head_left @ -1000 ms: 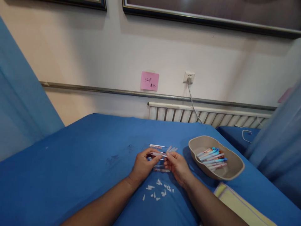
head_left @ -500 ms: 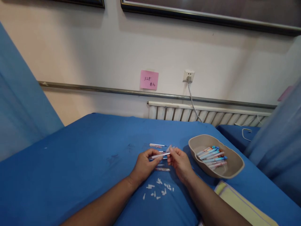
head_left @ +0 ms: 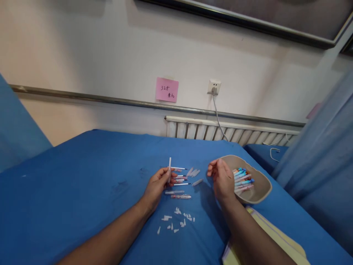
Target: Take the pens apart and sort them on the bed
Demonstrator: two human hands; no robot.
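My left hand [head_left: 160,182] pinches a slim pen barrel [head_left: 169,169] upright, its white end pointing up. Just beside and partly behind those fingers lie several white ink refills [head_left: 182,184] with dark tips and printed clear pen barrels [head_left: 180,196]. Clear pen caps [head_left: 197,182] rest on the blue sheet between the hands. My right hand [head_left: 222,178] is raised at the near left side of the beige basin [head_left: 261,195], its fingers loosely curled, with nothing visible in them. Small white conical tips [head_left: 178,211] are scattered closer to me.
Several blue and pink pens [head_left: 244,180] lie in the basin. A yellow folded cloth [head_left: 271,235] sits under my right forearm. Beyond the blue-covered bed [head_left: 82,176] are a radiator [head_left: 198,129], a wall rail [head_left: 110,99] and a plugged cord [head_left: 217,114]. Curtains [head_left: 311,147] hang at both sides.
My hands have come apart: the left has turned the pen barrel upright, the right has moved away to the basin. Clear caps now show between them. The view has shifted slightly right.
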